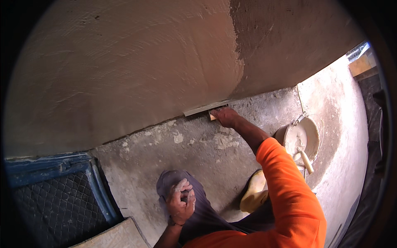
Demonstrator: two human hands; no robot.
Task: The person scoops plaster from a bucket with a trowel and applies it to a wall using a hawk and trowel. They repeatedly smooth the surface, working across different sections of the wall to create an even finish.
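At the foot of the wall, my right hand (225, 117) grips the light wooden handle of a plastering trowel (202, 109). Its long flat blade lies against the lower edge of the partly plastered wall (136, 62). My left hand (180, 202), smeared with plaster, hovers near my bent knee. Its fingers are loosely curled, with a gap between thumb and fingertips and nothing seen in them. On the right stands a round bucket (281, 134) with pale wet plaster inside. A small trowel with a pale handle (307, 162) leans in it.
The rough concrete floor (136, 177) bears dried plaster splashes. A blue metal frame with wire mesh (53, 206) lies at the lower left, beside a board (118, 237). My yellow boot (254, 192) is below the bucket. A cord (300, 99) runs from the wall to the bucket.
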